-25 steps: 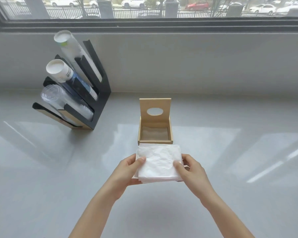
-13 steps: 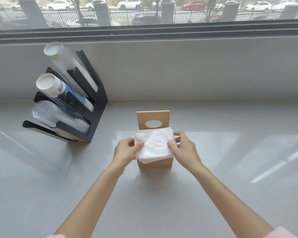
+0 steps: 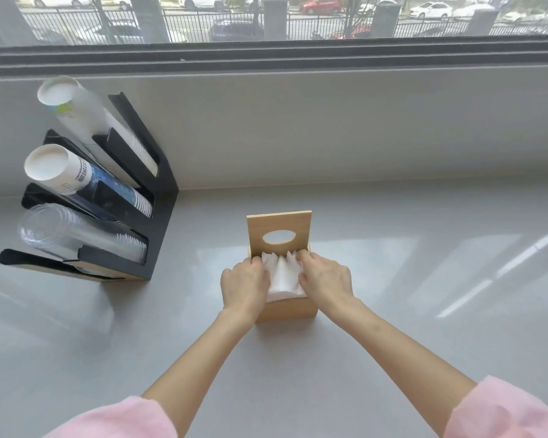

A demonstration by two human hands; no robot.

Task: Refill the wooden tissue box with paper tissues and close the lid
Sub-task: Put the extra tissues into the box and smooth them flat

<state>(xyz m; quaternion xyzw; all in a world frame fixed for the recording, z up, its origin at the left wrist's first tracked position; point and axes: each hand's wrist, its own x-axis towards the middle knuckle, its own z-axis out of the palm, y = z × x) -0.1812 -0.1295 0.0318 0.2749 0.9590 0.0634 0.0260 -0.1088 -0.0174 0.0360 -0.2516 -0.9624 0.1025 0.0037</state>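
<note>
A small wooden tissue box (image 3: 287, 309) stands on the grey counter, its lid (image 3: 279, 229) upright at the back with an oval hole in it. A stack of white paper tissues (image 3: 282, 276) sits in the box's mouth, bowed upward in the middle and sticking out above the rim. My left hand (image 3: 244, 284) presses on the stack's left side and my right hand (image 3: 326, 279) on its right side, fingers curled over the edges. The lower part of the stack is hidden inside the box.
A black cup rack (image 3: 133, 203) with three slanted stacks of paper and clear plastic cups stands at the left. A low grey wall (image 3: 361, 128) under the window runs behind the box. Grey counter (image 3: 424, 279) spreads to the right.
Both hands carried the tissue stack from in front of the box over its opening and pushed it down into it; the stack now bows between them.
</note>
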